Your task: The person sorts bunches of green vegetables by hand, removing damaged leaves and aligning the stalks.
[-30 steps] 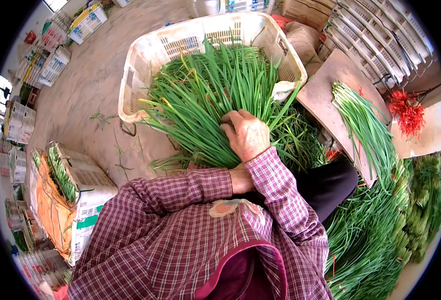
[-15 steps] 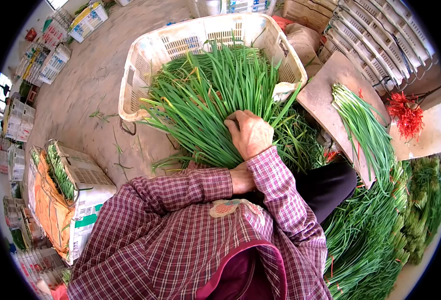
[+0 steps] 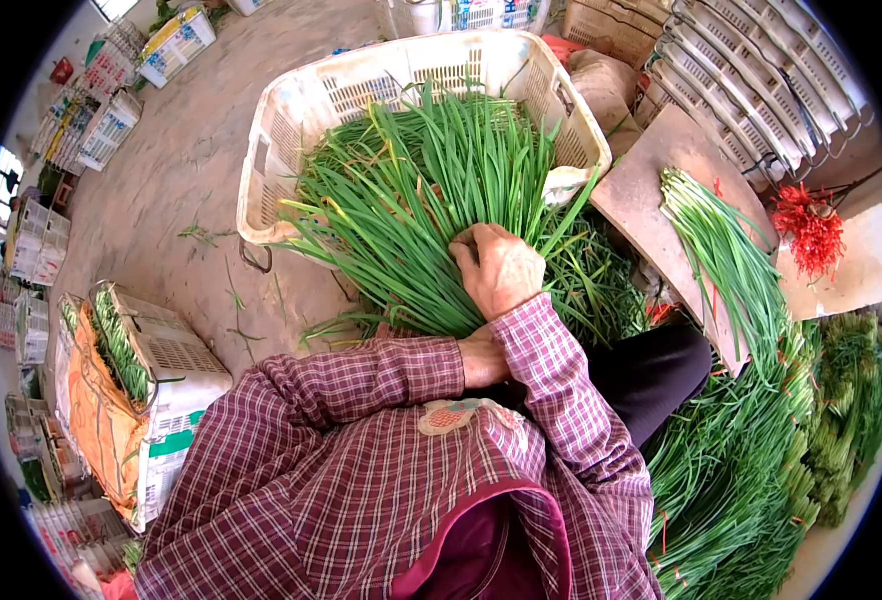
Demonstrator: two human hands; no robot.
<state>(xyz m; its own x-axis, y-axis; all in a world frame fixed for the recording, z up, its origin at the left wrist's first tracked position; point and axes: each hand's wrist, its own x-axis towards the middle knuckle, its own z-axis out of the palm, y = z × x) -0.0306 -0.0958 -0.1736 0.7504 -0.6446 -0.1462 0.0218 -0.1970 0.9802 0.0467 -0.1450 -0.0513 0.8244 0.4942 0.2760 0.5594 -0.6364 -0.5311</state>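
Note:
Long green garlic chives (image 3: 401, 235) fan out in front of me, their tips spreading over the near part of a white plastic crate (image 3: 271, 135). My right hand (image 3: 499, 270) lies on top of this bunch, its fingers curled down and closed on some of the leaves. Only the wrist and back edge of my left hand (image 3: 484, 358) show, crossed beneath my right forearm at the bunch's near end. The fingers of that hand are hidden by the right sleeve and the leaves. More chives lie inside the crate.
At right, a board (image 3: 651, 180) carries a bundle of pale-stemmed chives (image 3: 716, 245). Beside it are red ties (image 3: 809, 230). Tied bundles (image 3: 731, 480) pile up below. A filled crate (image 3: 176, 345) stands at left, and stacked crates (image 3: 751, 90) rise at upper right.
Almost nothing differs. My right hand stays on the chives with its fingers bent; the whole view has shifted very slightly.

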